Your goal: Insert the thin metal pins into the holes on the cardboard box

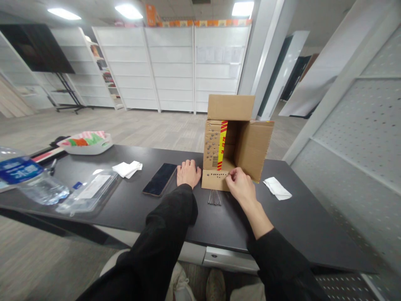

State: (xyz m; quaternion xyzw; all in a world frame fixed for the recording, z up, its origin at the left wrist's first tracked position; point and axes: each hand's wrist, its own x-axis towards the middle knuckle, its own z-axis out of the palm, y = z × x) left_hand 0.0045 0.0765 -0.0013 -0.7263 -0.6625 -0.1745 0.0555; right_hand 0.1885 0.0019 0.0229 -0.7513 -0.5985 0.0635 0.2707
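An opened cardboard box (pixel 244 146) stands on the dark table, its flaps spread and its opening towards me. Yellow and red tape runs down its left flap, which is dotted with holes or nail heads. The lower front flap (pixel 213 184) has rows of dark holes. Against the right end of that flap, my right hand (pixel 241 184) is closed in a pinch; whatever is between the fingertips is too small to make out. My left hand (pixel 188 173) lies flat on the table, left of the box. Several nails (pixel 214 198) lie side by side before the front flap.
A phone (pixel 160 179) lies left of my left hand. Farther left are a folded tissue (pixel 128 169), a clear plastic case (pixel 94 192), a water bottle (pixel 34 175) and a white basket (pixel 86 148). Another tissue (pixel 277 188) lies right of the box, towards a perforated panel (pixel 360 138).
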